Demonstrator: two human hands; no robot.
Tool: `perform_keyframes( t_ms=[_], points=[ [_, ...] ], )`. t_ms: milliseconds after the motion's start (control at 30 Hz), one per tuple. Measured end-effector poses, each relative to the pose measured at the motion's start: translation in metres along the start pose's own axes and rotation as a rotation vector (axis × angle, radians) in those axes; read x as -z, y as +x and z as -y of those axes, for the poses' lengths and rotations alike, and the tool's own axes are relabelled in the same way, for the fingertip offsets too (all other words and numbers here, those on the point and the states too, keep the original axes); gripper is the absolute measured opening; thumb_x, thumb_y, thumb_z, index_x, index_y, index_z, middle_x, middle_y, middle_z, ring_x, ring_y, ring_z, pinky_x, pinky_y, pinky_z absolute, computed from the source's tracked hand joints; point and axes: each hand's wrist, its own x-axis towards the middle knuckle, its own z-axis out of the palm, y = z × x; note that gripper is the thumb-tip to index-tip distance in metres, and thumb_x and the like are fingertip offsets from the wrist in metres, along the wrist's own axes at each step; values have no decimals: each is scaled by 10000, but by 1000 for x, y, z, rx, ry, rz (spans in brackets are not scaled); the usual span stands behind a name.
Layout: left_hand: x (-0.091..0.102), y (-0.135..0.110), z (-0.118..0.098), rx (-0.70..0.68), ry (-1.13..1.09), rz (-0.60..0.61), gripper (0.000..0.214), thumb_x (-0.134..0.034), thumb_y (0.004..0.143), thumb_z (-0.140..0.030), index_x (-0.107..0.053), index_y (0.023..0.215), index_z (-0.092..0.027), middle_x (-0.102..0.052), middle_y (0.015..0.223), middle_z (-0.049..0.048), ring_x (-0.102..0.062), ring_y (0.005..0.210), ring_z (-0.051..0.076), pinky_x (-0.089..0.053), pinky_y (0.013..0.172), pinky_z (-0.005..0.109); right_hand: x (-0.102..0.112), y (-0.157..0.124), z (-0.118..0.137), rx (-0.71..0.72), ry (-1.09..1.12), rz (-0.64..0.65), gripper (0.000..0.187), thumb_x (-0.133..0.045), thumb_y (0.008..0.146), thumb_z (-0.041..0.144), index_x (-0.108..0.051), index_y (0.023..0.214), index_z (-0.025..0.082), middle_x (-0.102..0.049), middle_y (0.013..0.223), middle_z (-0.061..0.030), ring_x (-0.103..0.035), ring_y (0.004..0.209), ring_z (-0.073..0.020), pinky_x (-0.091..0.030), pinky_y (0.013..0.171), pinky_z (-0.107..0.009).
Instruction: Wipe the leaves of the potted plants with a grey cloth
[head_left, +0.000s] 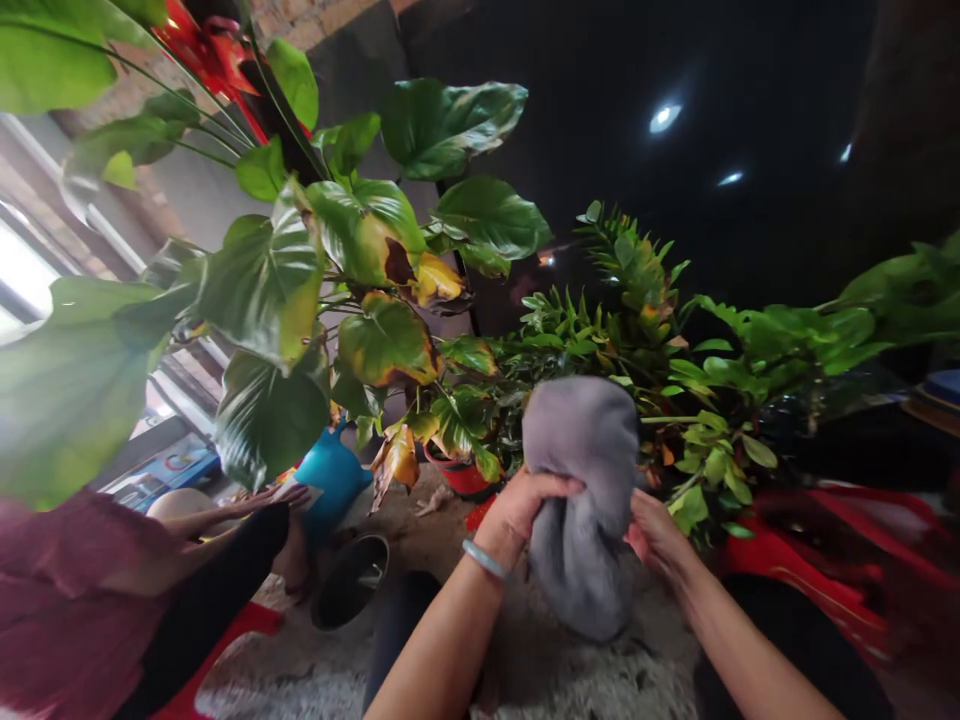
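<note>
A grey cloth point(581, 480) is bunched up in front of me, held between both hands. My left hand point(525, 505), with a pale bangle on its wrist, grips the cloth's left side with curled fingers. My right hand point(654, 535) presses and holds its right side. Just behind the cloth stand green and yellow-leaved potted plants point(600, 330). A big-leaved plant point(315, 270) with yellowing leaves rises at the left.
Another person in a maroon top point(67, 590) sits at the lower left, one hand near a blue watering can point(330, 480). A dark bowl point(351, 580) lies on the floor. A red pot point(465, 478) and red plastic furniture point(817, 570) stand nearby. Grey rug point(555, 680) below.
</note>
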Motion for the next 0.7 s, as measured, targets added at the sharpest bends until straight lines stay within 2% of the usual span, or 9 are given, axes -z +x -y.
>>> perform_keyframes(
  t_ms=[100,233,300,367,433,500,567,633,700],
  points=[
    [-2,14,-4,-52,-102,-116,316,-820,411,-185,-711,705,-146,-736,682,29,-653,619,190,-553,736,341,-2,3,-1,-38,31,3,287,-800,477,316,-588,648,226,-619,522,31,-553,448,-148,-462,467,-276],
    [18,-1,41,91,93,-132,336,-762,404,-147,-740,739,-169,-735,662,17,-642,614,204,-526,634,326,0,3,-1,-105,58,-11,263,-801,484,279,-585,623,224,-603,466,28,-599,472,-200,-466,457,-300],
    [28,-17,53,191,193,-102,376,-765,364,-111,-746,733,-181,-739,659,5,-653,650,225,-525,641,332,1,2,0,-135,74,-15,263,-805,478,257,-573,597,225,-596,447,23,-609,478,-217,-468,453,-308],
    [33,-27,43,159,196,-89,418,-773,332,-70,-746,735,-176,-754,693,7,-675,727,244,-531,710,334,-1,0,2,-150,90,-18,278,-809,478,240,-549,574,225,-569,426,37,-566,421,-179,-447,423,-282],
    [33,-27,16,22,106,-87,415,-783,332,-67,-741,735,-157,-768,749,28,-690,804,258,-529,793,338,-4,-3,4,-153,104,-27,304,-821,475,239,-533,572,220,-555,429,57,-491,359,-116,-421,392,-243],
    [31,-18,-11,-85,-22,-119,349,-797,365,-124,-727,706,-148,-764,735,42,-699,798,266,-536,816,358,-8,-5,6,-152,115,-37,345,-845,449,248,-528,581,214,-573,453,64,-456,343,-79,-423,385,-219],
    [31,-5,-23,-111,-125,-174,283,-794,419,-184,-718,689,-147,-747,673,41,-701,730,259,-550,792,377,-11,-7,8,-149,121,-42,387,-869,413,255,-531,596,214,-596,474,62,-470,356,-73,-445,395,-214],
    [36,3,-11,-89,-135,-230,249,-779,460,-185,-722,698,-140,-731,628,38,-692,668,242,-555,754,370,-12,-6,7,-145,119,-42,410,-880,399,257,-530,607,220,-601,471,62,-478,355,-80,-450,385,-218],
    [44,0,19,-21,-69,-245,270,-766,468,-148,-734,736,-131,-734,636,42,-684,641,233,-551,710,358,-11,-5,6,-140,109,-30,409,-880,421,260,-521,614,226,-600,463,63,-476,341,-88,-445,365,-224]
  ],
)
